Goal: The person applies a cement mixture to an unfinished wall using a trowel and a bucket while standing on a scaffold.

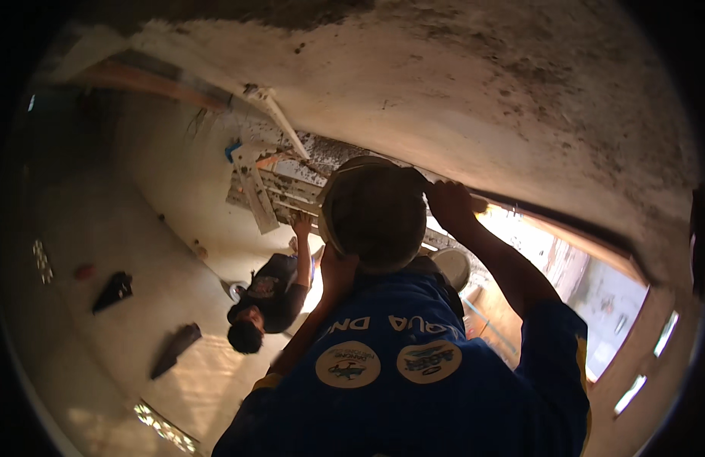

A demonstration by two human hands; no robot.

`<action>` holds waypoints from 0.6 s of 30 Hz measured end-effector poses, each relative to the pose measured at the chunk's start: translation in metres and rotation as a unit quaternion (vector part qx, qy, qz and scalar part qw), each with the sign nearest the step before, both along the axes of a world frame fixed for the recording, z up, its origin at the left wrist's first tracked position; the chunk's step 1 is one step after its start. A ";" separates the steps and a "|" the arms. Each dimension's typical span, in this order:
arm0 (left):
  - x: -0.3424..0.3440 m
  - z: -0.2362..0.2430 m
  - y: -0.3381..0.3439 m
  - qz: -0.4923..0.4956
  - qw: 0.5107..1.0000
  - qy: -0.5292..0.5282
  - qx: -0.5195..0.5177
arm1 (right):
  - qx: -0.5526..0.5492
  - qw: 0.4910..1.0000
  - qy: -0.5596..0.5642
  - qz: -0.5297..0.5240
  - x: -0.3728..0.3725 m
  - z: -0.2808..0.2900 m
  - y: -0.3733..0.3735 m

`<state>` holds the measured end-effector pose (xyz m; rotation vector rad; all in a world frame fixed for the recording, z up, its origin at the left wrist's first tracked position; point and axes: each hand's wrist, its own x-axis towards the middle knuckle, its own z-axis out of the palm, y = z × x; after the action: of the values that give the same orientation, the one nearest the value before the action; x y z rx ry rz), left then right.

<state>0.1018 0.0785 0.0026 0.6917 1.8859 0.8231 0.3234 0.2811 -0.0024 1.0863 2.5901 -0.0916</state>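
Observation:
A round bucket (375,217) with dark contents stands right in front of my chest. My left hand (339,272) is closed on its near left rim. At the bucket's far right edge, my right hand (451,207) is closed round the handle of a trowel; the wooden handle end (480,206) sticks out on the right. Its dark blade, toward the bucket, is hard to make out in the shadow.
Rough plastered wall (505,99) rises close ahead. Spattered wooden planks (253,190) lie beyond the bucket on the left. Another person (269,297) is lower down, a hand on the planks. A second pale bucket (453,266) and a bright window opening (551,244) are at right.

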 end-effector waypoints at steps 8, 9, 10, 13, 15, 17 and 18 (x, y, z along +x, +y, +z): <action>0.088 -0.001 -0.025 0.098 0.995 -0.008 -0.002 | -0.198 0.971 0.062 0.118 0.017 -0.018 -0.029; 0.100 -0.002 -0.027 0.097 0.995 0.014 -0.028 | -0.244 0.963 0.064 0.100 0.028 -0.021 -0.035; 0.110 -0.002 -0.025 0.093 0.994 0.038 -0.050 | -0.251 0.952 0.023 0.174 0.037 -0.036 -0.040; 0.129 0.008 -0.022 0.117 0.987 0.109 0.000 | -0.309 0.936 0.065 0.155 0.063 -0.050 -0.042; 0.135 0.028 -0.018 0.169 0.983 0.070 -0.005 | -0.332 0.921 0.096 0.179 0.081 -0.034 -0.031; 0.144 0.033 -0.028 0.225 0.974 0.028 -0.019 | -0.321 0.939 0.057 0.111 0.082 0.017 -0.027; 0.150 0.027 -0.033 0.269 0.963 -0.008 0.000 | -0.314 0.940 0.053 0.124 0.086 0.034 -0.023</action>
<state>0.2513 0.0453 0.0294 0.1613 2.0886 1.1593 0.4099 0.2577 0.0312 0.5271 2.4759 -0.8674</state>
